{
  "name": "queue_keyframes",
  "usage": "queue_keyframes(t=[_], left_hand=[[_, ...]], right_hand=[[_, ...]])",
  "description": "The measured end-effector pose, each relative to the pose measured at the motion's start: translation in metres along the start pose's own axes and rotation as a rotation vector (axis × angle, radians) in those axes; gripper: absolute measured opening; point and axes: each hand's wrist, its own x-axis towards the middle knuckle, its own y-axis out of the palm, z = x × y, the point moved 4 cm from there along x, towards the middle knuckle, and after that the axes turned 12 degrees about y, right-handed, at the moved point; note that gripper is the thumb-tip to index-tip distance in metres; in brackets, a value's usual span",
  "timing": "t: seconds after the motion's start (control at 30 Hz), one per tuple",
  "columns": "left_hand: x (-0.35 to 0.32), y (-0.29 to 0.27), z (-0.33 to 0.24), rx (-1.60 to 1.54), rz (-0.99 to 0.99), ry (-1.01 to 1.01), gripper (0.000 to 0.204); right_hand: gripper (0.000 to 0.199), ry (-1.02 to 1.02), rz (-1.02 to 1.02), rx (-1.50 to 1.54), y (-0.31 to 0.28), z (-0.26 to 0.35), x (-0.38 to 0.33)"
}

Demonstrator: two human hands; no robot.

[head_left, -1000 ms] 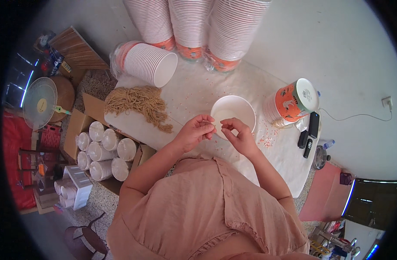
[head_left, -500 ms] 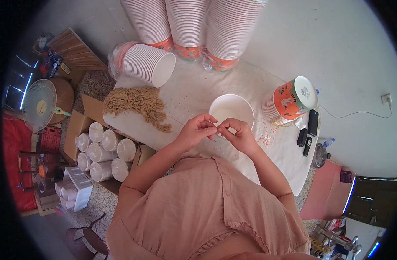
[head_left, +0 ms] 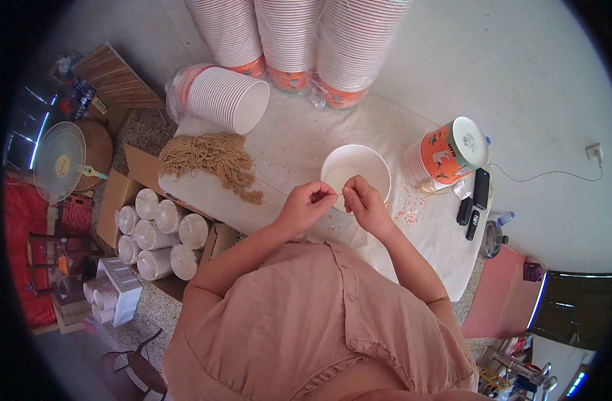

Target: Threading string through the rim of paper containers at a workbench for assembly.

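Observation:
My left hand [head_left: 308, 206] and my right hand [head_left: 366, 204] are held close together over the near edge of a white paper bucket [head_left: 368, 162]. Both are pinched, thumb against fingers. A sliver of something thin and pale shows in the narrow gap between the fingertips, too small to name. The bucket stands with its mouth upward on the cloth-covered table. To the left lies a heap of tan cords [head_left: 209, 160]. On the right, an upside-down stack of orange printed buckets [head_left: 442, 155] has tan cord near its lower rim.
Tall wrapped bucket stacks [head_left: 361, 40] stand at the back, and another stack [head_left: 229, 99] lies sideways. Small orange bits [head_left: 408, 215] are scattered on the tablecloth [head_left: 426, 257]. Black devices [head_left: 481, 188] sit at the right edge. A carton of wrapped white cylinders [head_left: 153, 235] stands left.
My fingertips have moved slightly apart, from touching to a narrow gap. My right hand has turned a little more upright. The bucket and the cords have stayed in place.

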Motion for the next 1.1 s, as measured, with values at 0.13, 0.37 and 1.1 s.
queue_keyframes(t=[0.13, 0.37, 1.1], left_hand=[[-0.002, 0.004, -0.004, 0.043, -0.021, 0.0, 0.009], [-0.003, 0.007, 0.0, 0.112, -0.051, 0.072, 0.008], [-0.012, -0.03, 0.05, 0.186, -0.186, -0.028, 0.009]], right_hand=[[0.014, -0.084, -0.099, -0.095, 0.003, -0.006, 0.002], [0.015, -0.142, -0.145, -0.196, 0.006, -0.011, 0.003], [0.017, -0.478, -0.145, -0.84, -0.003, -0.036, -0.007]])
